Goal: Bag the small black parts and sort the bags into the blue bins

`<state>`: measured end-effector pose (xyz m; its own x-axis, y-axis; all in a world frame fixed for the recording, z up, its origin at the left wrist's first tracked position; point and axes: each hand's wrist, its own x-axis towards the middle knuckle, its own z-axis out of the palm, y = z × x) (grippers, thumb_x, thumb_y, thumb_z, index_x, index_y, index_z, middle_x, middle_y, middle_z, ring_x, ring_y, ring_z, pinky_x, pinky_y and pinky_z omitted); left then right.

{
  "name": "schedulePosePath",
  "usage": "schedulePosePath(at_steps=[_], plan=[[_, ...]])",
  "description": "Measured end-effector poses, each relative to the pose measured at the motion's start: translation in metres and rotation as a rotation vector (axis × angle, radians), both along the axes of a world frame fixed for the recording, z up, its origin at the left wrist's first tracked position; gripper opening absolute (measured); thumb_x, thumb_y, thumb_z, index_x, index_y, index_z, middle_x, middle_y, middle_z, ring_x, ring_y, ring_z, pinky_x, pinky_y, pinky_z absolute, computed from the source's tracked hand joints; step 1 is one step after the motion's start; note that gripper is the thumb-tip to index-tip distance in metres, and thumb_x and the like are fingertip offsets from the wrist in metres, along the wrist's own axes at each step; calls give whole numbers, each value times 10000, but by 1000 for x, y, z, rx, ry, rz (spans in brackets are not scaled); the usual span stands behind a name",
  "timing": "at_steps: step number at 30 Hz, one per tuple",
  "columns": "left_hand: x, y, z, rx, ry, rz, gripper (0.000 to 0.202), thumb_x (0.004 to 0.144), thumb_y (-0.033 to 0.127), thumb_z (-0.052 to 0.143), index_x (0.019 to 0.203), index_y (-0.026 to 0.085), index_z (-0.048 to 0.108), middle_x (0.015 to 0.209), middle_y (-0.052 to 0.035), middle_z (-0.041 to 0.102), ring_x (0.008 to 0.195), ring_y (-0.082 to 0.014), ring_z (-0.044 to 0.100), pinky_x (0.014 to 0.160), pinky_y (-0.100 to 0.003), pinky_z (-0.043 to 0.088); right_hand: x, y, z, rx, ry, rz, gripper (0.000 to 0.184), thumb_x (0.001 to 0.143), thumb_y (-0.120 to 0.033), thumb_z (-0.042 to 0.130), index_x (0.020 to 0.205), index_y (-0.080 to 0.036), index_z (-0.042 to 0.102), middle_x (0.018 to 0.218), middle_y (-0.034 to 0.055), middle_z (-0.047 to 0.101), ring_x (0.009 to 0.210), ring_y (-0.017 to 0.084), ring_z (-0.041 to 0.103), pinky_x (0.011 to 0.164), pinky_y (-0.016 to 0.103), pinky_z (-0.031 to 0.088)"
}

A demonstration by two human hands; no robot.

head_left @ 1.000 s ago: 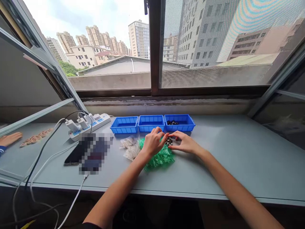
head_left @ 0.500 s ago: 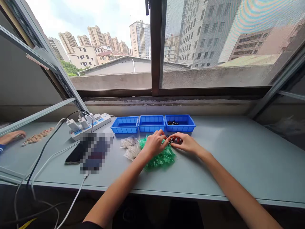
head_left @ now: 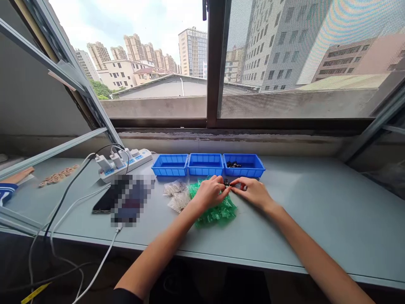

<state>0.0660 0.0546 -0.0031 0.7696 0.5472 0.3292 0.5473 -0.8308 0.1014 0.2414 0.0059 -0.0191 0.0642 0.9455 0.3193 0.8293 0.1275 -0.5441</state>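
Observation:
My left hand [head_left: 211, 193] and my right hand [head_left: 254, 192] meet fingertip to fingertip above a heap of green plastic bags [head_left: 216, 208] on the grey table [head_left: 303, 211]. Both pinch small dark parts [head_left: 227, 183] between them; I cannot make out what the parts are. Just behind the hands stand three blue trays in a row. The right tray [head_left: 245, 165] holds several small dark parts, while the middle tray [head_left: 205, 164] and the left tray [head_left: 170, 164] look bare.
Clear bags [head_left: 176, 194] lie left of the green ones. A phone [head_left: 106, 199] and a blurred item lie further left, with a white power strip [head_left: 124, 163] and cables. Small tan pieces [head_left: 58, 175] and another person's hand [head_left: 19, 175] are at the far left.
My hands have drawn closer together until the fingertips touch over the dark parts. The view has shifted slightly to the left. The other person's hand moved at the far left.

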Motion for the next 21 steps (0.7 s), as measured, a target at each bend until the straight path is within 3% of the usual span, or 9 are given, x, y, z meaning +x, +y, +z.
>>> schedulePosePath(at_steps=[4, 9, 15, 21], plan=[[0, 0, -1, -12, -3, -2, 353, 917, 346, 439, 687, 186, 655, 846, -32, 589, 800, -147, 555, 584, -240, 436, 0, 1, -3, 54, 8, -3, 134, 740, -296, 587, 725, -292, 720, 834, -8, 717, 605, 156, 603, 545, 266, 446], [0, 0, 2, 15, 34, 27, 250, 908, 346, 462, 836, 187, 641, 908, -31, 607, 850, -159, 566, 597, -238, 442, -2, 1, -2, 38, 84, -48, 130, 711, -318, 628, 792, -290, 725, 749, -4, 712, 597, 164, 601, 565, 281, 460], [-1, 2, 2, 42, -45, 50, 266, 901, 417, 472, 992, 198, 593, 944, -25, 615, 878, -165, 568, 638, -248, 451, -8, 1, 4, 63, 510, 4, 301, 670, -447, 662, 861, -220, 714, 778, 44, 721, 616, 178, 630, 577, 318, 522], [-2, 5, -2, 65, -64, 10, 216, 894, 389, 500, 927, 204, 607, 932, -21, 612, 877, -154, 570, 641, -237, 450, -14, -1, 10, -33, 753, 96, 432, 563, -531, 743, 834, -199, 697, 790, 61, 726, 722, 224, 688, 684, 373, 574]])
